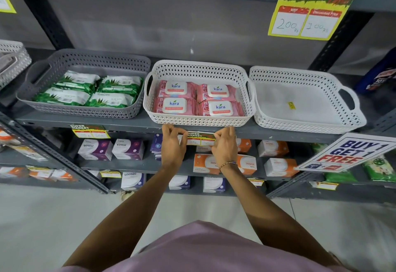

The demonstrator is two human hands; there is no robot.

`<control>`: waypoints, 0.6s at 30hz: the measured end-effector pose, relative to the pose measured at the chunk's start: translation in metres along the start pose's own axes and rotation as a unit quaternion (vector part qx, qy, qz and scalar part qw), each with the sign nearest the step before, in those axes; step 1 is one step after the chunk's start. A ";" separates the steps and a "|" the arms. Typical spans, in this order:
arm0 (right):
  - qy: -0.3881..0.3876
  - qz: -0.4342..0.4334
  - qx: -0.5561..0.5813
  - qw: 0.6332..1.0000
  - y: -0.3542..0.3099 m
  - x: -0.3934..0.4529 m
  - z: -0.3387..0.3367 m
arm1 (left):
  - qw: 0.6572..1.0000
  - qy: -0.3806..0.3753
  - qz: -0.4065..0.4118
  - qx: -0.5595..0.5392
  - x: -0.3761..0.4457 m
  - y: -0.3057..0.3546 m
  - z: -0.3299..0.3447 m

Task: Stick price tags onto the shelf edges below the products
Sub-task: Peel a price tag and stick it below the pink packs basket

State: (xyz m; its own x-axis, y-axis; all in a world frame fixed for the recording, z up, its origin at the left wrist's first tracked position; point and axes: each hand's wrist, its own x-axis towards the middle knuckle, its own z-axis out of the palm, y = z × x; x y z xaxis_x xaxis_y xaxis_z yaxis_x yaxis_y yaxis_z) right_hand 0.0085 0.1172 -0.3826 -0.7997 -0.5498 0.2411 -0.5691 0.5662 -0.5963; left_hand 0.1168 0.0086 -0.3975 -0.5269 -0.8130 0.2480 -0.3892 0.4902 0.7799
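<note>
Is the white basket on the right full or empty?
Empty. The right basket shows only its bare white bottom with a small yellow sticker; no packs inside.

A grey metal shelf (137,121) carried three perforated baskets in a row. On the left, a grey basket (85,109) held green wipe packs; in the middle, touching it, a white basket (199,119) held four pink Kara packs; on the right sat a white tray basket (308,121) with only a small yellow sticker (291,105) inside. On the shelf's front edge (132,130), one price tag (90,131) hung below the grey basket, another price tag (200,139) below the white one.
</note>
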 end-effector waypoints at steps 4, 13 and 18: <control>-0.003 0.017 -0.007 1.000 0.000 0.002 0.002 | 1.000 0.001 -0.007 -0.005 0.002 -0.001 0.001; 0.025 0.024 0.001 0.999 -0.001 0.003 0.007 | 1.000 0.010 -0.007 -0.007 0.002 -0.002 0.004; 0.075 0.009 0.029 0.997 0.000 0.002 0.014 | 0.999 0.027 -0.013 -0.012 0.001 0.002 0.007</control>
State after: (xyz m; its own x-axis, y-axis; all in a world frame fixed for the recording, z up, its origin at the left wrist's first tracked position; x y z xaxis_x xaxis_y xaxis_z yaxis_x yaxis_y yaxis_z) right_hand 0.0093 0.1076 -0.3925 -0.8315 -0.4401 0.3390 -0.5462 0.5366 -0.6432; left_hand 0.1102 0.0108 -0.3997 -0.4741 -0.8418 0.2580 -0.3835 0.4613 0.8001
